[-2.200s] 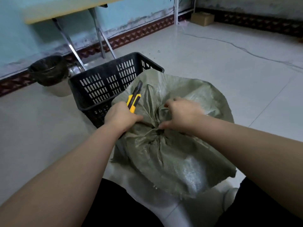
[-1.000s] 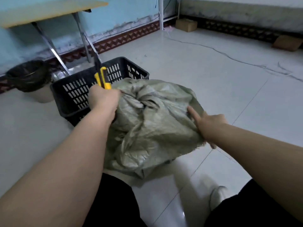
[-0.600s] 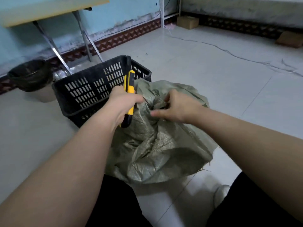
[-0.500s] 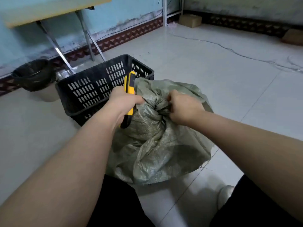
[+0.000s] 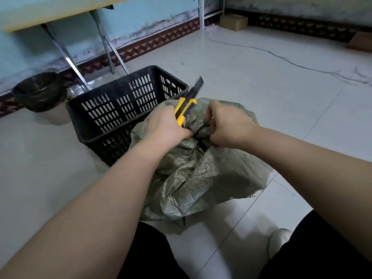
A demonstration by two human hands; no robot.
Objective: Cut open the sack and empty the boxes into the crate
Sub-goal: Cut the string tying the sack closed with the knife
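Nearest us we see two black-clad knees and one pale shoe [image 5: 279,243] on the tiled floor [image 5: 261,93]. Between the knees stands one green woven sack [image 5: 201,178], resting on the floor with its far side against the near corner of the crate. Its neck is bunched and bound by one dark tie [image 5: 198,134]. Two bare forearms reach to that neck. The left grip [image 5: 167,127] is closed fully around one yellow-and-black utility knife [image 5: 185,109], whose blurred front end points up and away. The right grip [image 5: 229,127] is curled tight around the gathered neck just beside the tie. Behind the sack sits one black slotted crate [image 5: 112,86]. Further left stands one bin [image 5: 38,91] with a dark liner, under one yellow-topped surface [image 5: 50,11]. Along the far wall we count two cardboard boxes, one [image 5: 233,22] in the corner and one [image 5: 360,40] at right.
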